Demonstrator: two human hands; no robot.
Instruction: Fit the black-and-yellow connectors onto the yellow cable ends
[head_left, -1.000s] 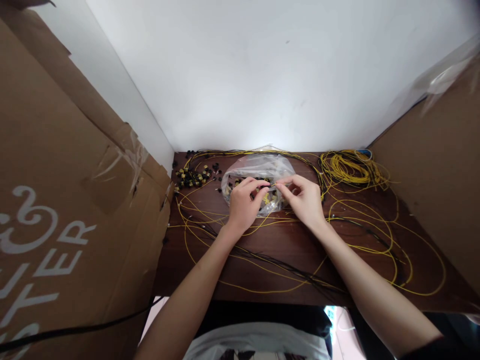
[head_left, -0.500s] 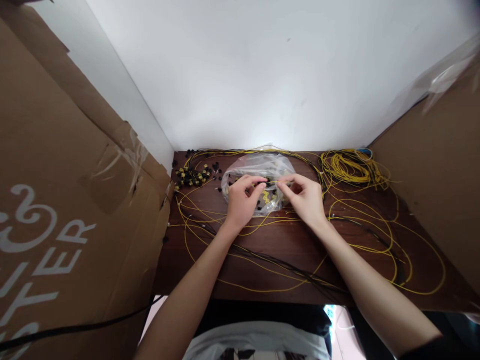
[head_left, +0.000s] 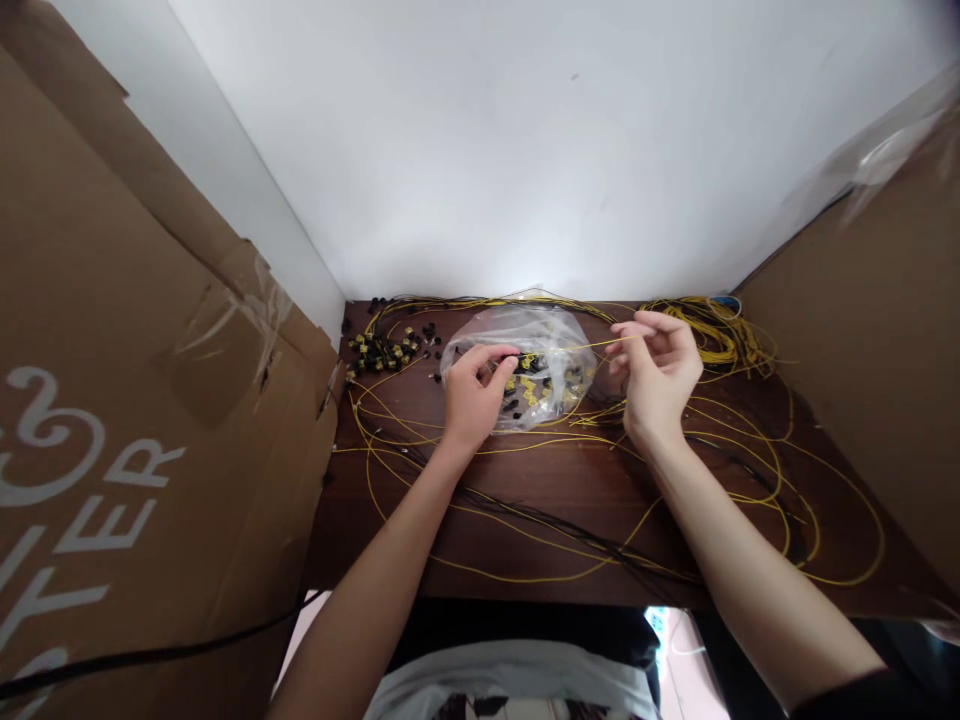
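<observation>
My left hand (head_left: 474, 400) is closed in a pinch over a clear plastic bag (head_left: 480, 325). Between its thumb and forefinger sits a small black connector (head_left: 526, 362), its far end partly lost against the bag. A thin yellow wire (head_left: 589, 346) runs from near that connector to my right hand (head_left: 660, 375), which is raised to the right of the bag. Thumb and forefinger there pinch the wire while the other fingers are loosely curled. Small black and yellow pieces (head_left: 529, 390) lie in or on the bag.
Black and yellow connectors (head_left: 384, 352) are heaped at the back left of the brown table (head_left: 360, 550). A coil of yellow wire (head_left: 739, 350) lies back right, with loose yellow loops (head_left: 780, 480) and black wires (head_left: 570, 525) across the front. Cardboard (head_left: 150, 350) stands at the left, a white wall behind.
My right hand has moved away from the left, to the right and up, with the yellow wire stretching between them. My left hand has shifted slightly left, still pinching the connector.
</observation>
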